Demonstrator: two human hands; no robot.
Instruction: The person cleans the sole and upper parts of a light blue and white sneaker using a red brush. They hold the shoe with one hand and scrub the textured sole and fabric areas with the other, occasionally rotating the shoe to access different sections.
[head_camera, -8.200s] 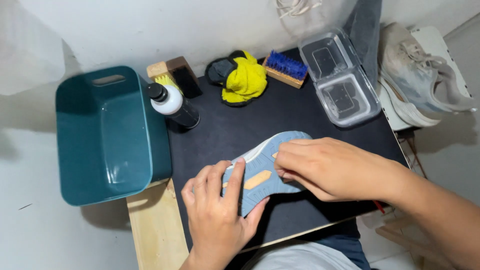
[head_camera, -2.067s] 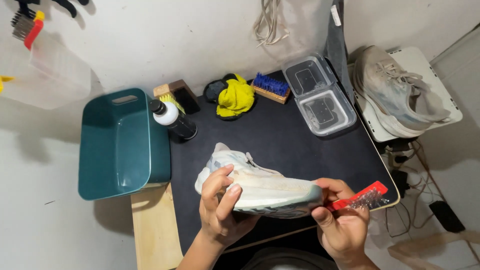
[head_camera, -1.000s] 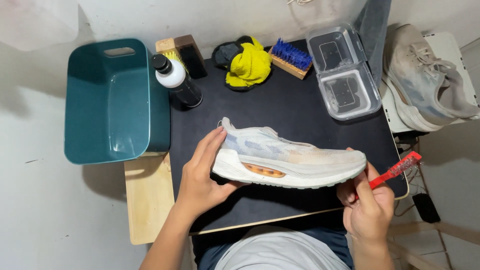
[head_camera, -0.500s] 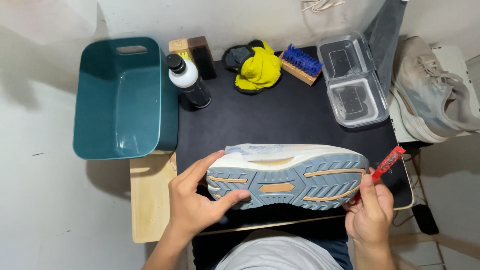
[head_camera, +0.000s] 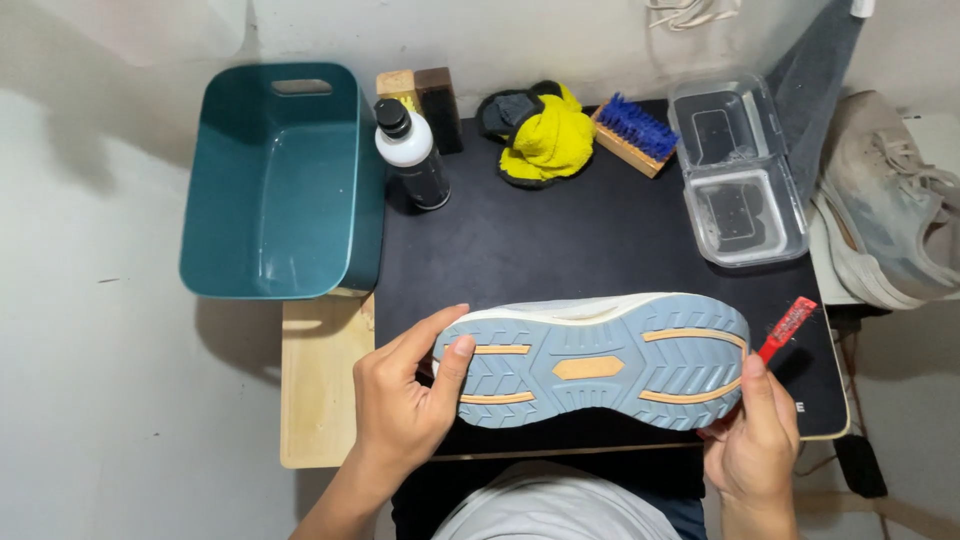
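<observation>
Sole-up at lower centre, the sneaker (head_camera: 592, 362) is gripped by the left hand (head_camera: 405, 405) while the right hand (head_camera: 752, 440) pinches a red brush (head_camera: 787, 327), tread exposed for it.

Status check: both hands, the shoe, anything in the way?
Left hand grips shoe at one end, sole up. Right hand steadies the other end, holding red brush. Black mat below; bottle, teal tub well apart.

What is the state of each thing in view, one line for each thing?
Shoe: held sole up by both hands.
Left hand: grips one end of the shoe.
Right hand: holds the other end and a red brush.
Teal tub: upright, open.
Bottle: upright, capped.
Clear box: open.
Second shoe: on its side.
</observation>
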